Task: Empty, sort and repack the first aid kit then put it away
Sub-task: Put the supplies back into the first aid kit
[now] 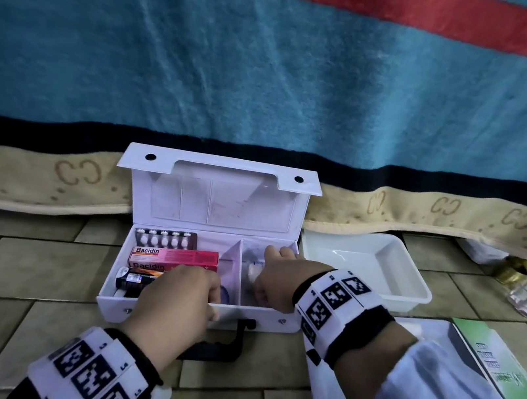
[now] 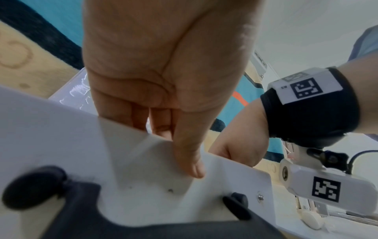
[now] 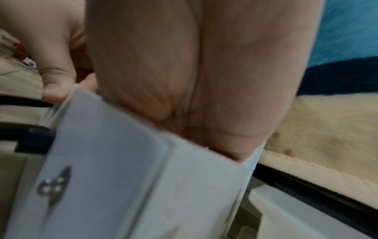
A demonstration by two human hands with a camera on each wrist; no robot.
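With your left hand [image 1: 181, 293] clamped on the first aid kit [image 1: 169, 307] near wall, lift the white roll [image 1: 252, 271] your right hand [image 1: 272, 278] curls around into the far tray [image 1: 414, 285].

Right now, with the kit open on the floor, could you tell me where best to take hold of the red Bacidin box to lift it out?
Pinch the Bacidin box across its long edges near the right end, coming from above. It lies flat in the first aid kit, the blister pack behind it, and the left hand covers the items in front.
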